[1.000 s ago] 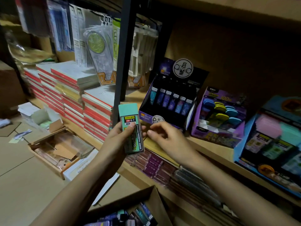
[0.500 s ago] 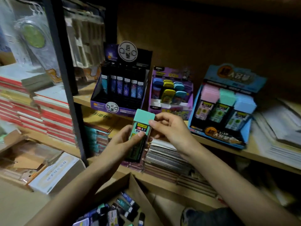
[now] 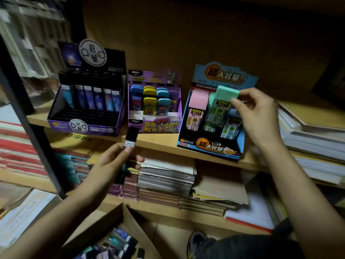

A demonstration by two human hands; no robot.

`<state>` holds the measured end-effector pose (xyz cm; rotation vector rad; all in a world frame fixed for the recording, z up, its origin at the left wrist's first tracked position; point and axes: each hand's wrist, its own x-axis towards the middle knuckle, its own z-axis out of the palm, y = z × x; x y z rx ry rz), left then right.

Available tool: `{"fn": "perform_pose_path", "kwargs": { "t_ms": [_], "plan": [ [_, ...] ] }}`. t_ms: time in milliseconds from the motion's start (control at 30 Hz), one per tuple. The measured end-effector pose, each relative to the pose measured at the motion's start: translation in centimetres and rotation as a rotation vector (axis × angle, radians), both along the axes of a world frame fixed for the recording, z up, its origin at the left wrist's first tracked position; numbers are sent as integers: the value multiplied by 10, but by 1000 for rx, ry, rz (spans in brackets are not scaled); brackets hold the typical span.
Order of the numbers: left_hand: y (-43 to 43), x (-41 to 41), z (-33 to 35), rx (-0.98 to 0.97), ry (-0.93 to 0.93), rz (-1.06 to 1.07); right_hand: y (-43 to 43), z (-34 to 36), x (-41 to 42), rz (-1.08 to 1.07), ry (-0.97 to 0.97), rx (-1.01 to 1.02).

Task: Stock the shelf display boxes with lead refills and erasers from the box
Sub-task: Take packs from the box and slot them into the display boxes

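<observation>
My right hand (image 3: 255, 116) pinches a mint-green lead refill case (image 3: 221, 105) by its cap, holding it tilted over the middle column of the blue display box (image 3: 240, 139), beside the pink cases (image 3: 197, 107). My left hand (image 3: 113, 163) grips a slim black lead refill case (image 3: 130, 137) upright below the shelf edge. On the shelf also stand a black-and-purple display box (image 3: 84, 126) with dark refill cases and a purple display box (image 3: 158, 126) holding blue and yellow erasers. The cardboard supply box (image 3: 104, 221) sits open at the bottom, with several cases inside.
A black metal upright (image 3: 28, 116) divides the shelving on the left. Spiral notebooks (image 3: 166, 178) and paper stacks fill the lower shelf. Piles of books (image 3: 313, 139) lie right of the blue box. Red-edged notebooks (image 3: 16, 150) are stacked far left. A shoe (image 3: 196, 242) shows at the bottom.
The mint-green case passed from my left hand to my right, which carried it up and right to the blue box. My left hand now holds a black case. The view swung right.
</observation>
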<state>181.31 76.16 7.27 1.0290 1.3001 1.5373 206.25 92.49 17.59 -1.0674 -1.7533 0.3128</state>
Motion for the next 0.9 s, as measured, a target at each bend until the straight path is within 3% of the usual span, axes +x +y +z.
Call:
{"fn": "perform_pose_path", "kwargs": {
  "t_ms": [167,900],
  "plan": [
    [5,4,-6,7,-43,25,3,-13,-1,1,-145,1],
    [11,6,-11,23,-120,9,14,-14,-6,35,-163,-64]
  ]
}}
